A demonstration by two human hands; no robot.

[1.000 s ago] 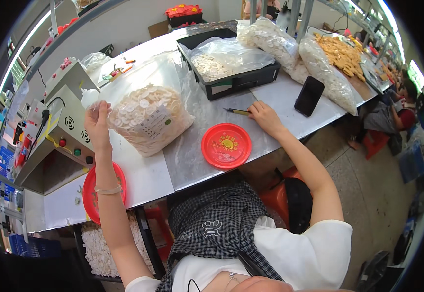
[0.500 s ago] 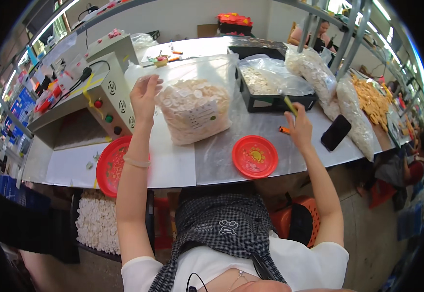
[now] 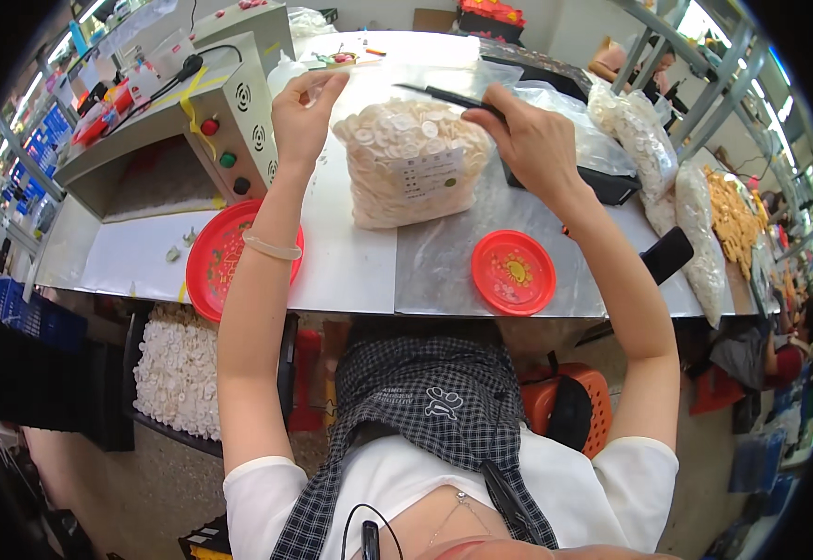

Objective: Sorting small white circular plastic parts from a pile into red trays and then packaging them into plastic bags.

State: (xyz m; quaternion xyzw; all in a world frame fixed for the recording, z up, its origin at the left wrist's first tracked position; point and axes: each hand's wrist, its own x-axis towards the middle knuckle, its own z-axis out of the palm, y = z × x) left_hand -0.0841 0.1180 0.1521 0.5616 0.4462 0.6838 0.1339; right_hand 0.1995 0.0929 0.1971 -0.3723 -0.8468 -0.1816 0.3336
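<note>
Clear plastic bag (image 3: 411,201) stands upper centre. The person's left hand (image 3: 304,117) is beside its top, grip unclear; the right hand (image 3: 532,140), wrapped round a knife (image 3: 450,95), has swung leftward, bringing the blade near the bag's top.

Bag label (image 3: 430,175) and apron print (image 3: 443,403) seem barely legible.

Counter (image 3: 444,294): white surface left, grey metal right, glare toward far edge. Pale wall (image 3: 378,14) beyond far edge. Metal posts (image 3: 731,65) rising past far right corner. Strip light (image 3: 92,11) upper left; bright panel (image 3: 705,21) upper right, window or lamp unclear. Grey floor (image 3: 691,448) below near edge; orange-red perforated chair (image 3: 596,397) there, red stool (image 3: 719,390) off near right corner.
</note>
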